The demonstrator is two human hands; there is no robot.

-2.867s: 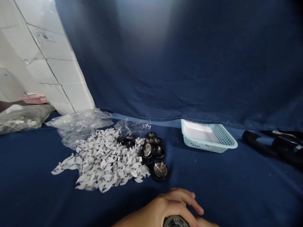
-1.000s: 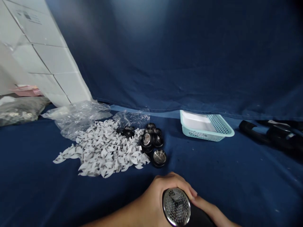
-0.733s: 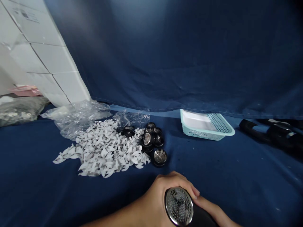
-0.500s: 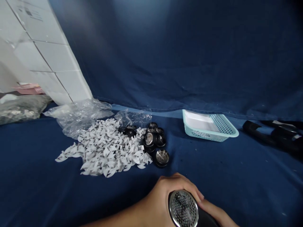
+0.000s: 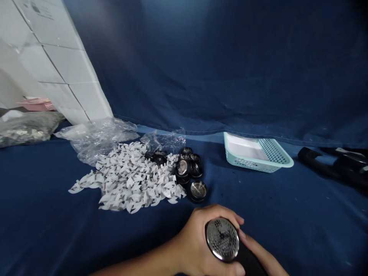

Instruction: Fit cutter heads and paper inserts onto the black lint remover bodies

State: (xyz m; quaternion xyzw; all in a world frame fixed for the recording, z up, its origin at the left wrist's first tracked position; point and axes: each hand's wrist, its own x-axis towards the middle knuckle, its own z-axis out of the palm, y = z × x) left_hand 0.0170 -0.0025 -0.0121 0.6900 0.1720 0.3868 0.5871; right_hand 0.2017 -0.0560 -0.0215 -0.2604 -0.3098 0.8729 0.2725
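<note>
Low in the middle, both my hands hold a black device with a round metal mesh head [image 5: 222, 239]. My left hand [image 5: 198, 241] wraps its fingers around the mesh head. My right hand [image 5: 260, 257] grips the black body just below and to the right. Beyond them on the blue cloth lies a pile of white crescent-shaped pieces [image 5: 130, 182]. Beside that pile sit several loose black mesh caps [image 5: 188, 172], one of them [image 5: 198, 190] closest to my hands.
A light blue plastic basket [image 5: 258, 155] stands at the back right. Black devices [image 5: 335, 166] lie at the far right. Crumpled clear plastic bags [image 5: 99, 136] sit behind the pile. White boxes [image 5: 48, 57] stack at the left, with a grey bag [image 5: 27, 128] beside them.
The device and both hands have come up into view from the bottom edge. The mesh head now shows fully, with the left fingers curled over it.
</note>
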